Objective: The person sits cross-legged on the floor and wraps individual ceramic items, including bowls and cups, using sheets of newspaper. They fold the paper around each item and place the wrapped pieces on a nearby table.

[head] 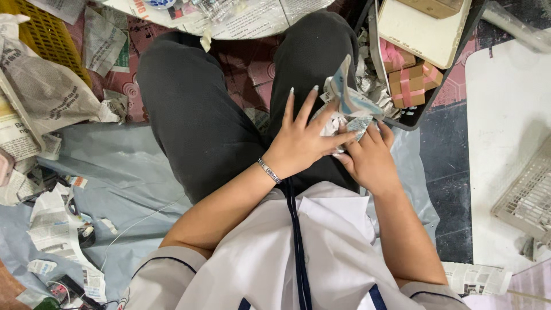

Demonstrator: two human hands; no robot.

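Observation:
I sit with my dark-trousered legs (195, 109) stretched out. On my right thigh lies a small object wrapped in crumpled newspaper (347, 103). My left hand (304, 135), with a silver bracelet at the wrist, rests flat with fingers spread against the bundle's left side. My right hand (370, 158) grips the bundle from below and the right, fingers curled onto the paper. What is inside the wrapping is hidden.
A black tray (414, 119) at the right holds brown boxes with pink ribbon (408, 80). A cream board (422, 34) lies above them. Newspaper scraps (54, 224) litter a grey sheet at the left. A yellow crate (49, 40) stands far left, a white basket (525, 195) at the right.

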